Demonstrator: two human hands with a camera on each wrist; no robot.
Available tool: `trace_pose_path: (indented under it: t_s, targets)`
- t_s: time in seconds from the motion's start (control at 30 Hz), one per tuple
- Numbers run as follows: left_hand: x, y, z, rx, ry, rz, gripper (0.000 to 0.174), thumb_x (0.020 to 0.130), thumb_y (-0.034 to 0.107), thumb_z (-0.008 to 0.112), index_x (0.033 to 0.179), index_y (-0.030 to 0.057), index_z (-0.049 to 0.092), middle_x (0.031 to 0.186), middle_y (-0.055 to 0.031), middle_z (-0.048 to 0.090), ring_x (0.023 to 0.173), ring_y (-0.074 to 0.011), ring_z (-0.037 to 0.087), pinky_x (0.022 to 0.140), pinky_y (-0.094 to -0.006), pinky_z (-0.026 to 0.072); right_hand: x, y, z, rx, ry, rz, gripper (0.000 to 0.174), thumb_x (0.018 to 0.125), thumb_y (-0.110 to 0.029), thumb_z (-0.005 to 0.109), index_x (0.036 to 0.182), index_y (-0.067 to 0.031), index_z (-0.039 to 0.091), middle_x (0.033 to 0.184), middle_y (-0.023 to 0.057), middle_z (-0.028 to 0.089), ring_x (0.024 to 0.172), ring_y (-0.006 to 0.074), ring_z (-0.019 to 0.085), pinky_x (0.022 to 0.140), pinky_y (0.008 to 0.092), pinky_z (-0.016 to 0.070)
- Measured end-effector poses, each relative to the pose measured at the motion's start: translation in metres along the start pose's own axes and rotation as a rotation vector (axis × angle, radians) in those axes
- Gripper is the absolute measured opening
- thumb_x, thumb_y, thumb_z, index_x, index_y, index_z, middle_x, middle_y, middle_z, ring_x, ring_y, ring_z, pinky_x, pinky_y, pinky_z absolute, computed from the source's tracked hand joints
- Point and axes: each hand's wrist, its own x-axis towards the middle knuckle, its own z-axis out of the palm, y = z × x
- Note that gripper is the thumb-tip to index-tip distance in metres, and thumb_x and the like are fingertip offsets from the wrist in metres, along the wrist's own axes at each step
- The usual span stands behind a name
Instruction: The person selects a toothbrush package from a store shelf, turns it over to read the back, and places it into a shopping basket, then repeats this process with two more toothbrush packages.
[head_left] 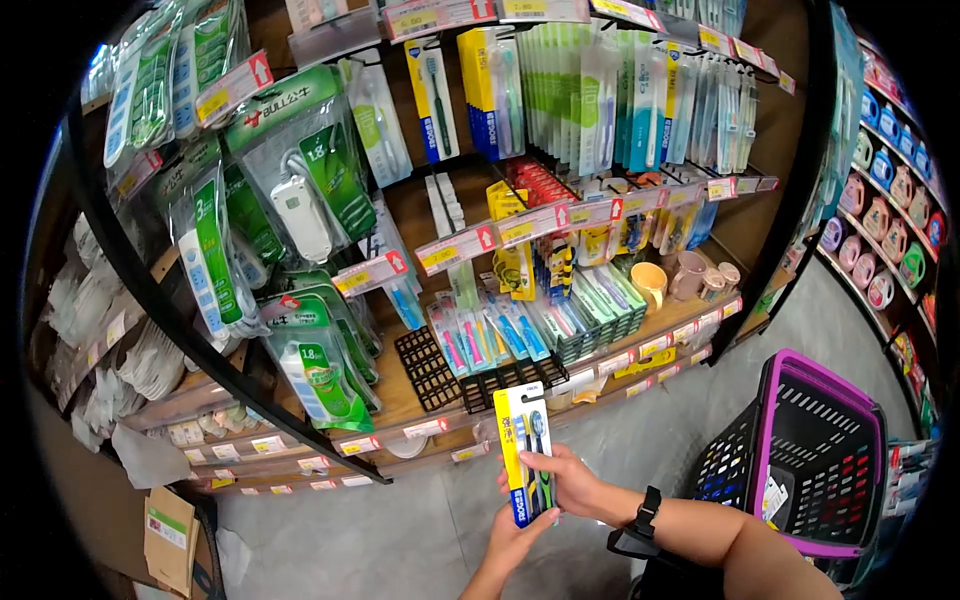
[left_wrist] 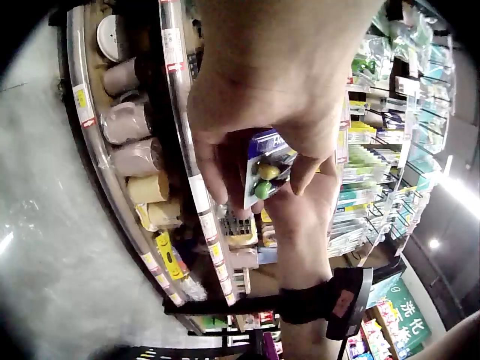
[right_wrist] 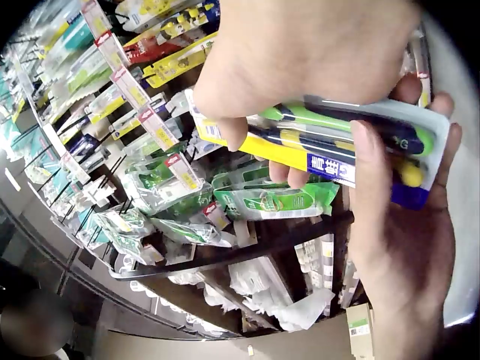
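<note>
Both hands hold one toothbrush pack (head_left: 526,455), a yellow, white and blue card with two dark-handled brushes, upright in front of the lower shelf in the head view. The left hand (head_left: 517,535) grips its bottom end, thumb on the front. Higher up, the right hand (head_left: 566,480) pinches its right side, thumb across the front. In the right wrist view the pack (right_wrist: 322,142) shows green and yellow handle ends, with the left hand (right_wrist: 405,240) around that end. The left wrist view shows only the pack's lower end (left_wrist: 268,169) between the hands.
A black shopping basket with a purple rim (head_left: 868,420) stands at the right. Toothbrush packs (head_left: 570,95) hang on the upper rack, power strips (head_left: 305,200) at the left. Cups (head_left: 650,285) stand on the lower shelf beside a black wire rack (head_left: 427,368). Cardboard (head_left: 170,540) lies lower left.
</note>
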Motion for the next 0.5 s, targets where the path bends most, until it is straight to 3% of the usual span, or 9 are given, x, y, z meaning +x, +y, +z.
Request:
trace_pose_path:
  t_s: [0.2, 0.5]
  targets:
    - [0.004, -0.01, -0.019, 0.084, -0.092, -0.002, 0.028, 0.092, 0.015, 0.072, 0.113, 0.0004, 0.06, 0.097, -0.0066, 0.069, 0.088, -0.0155, 0.067, 0.08, -0.0292, 0.0531, 0.008, 0.014, 0.002, -0.114, -0.078, 0.006, 0.042, 0.097, -0.027, 0.063, 0.123, 0.0053, 0.058, 0.102, 0.0168, 0.069, 0.095, 0.0239, 0.067, 0.088, 0.0382, 0.0548]
    - [0.003, 0.002, 0.003, -0.06, 0.043, 0.048, 0.02, 0.095, 0.017, 0.068, 0.1, -0.0015, 0.065, 0.087, -0.0076, 0.07, 0.078, -0.0151, 0.068, 0.072, -0.0279, 0.0531, 0.003, -0.004, 0.01, -0.121, -0.108, -0.005, 0.046, 0.097, -0.027, 0.063, 0.128, 0.0052, 0.055, 0.112, 0.0201, 0.068, 0.107, 0.0272, 0.067, 0.091, 0.0401, 0.0554]
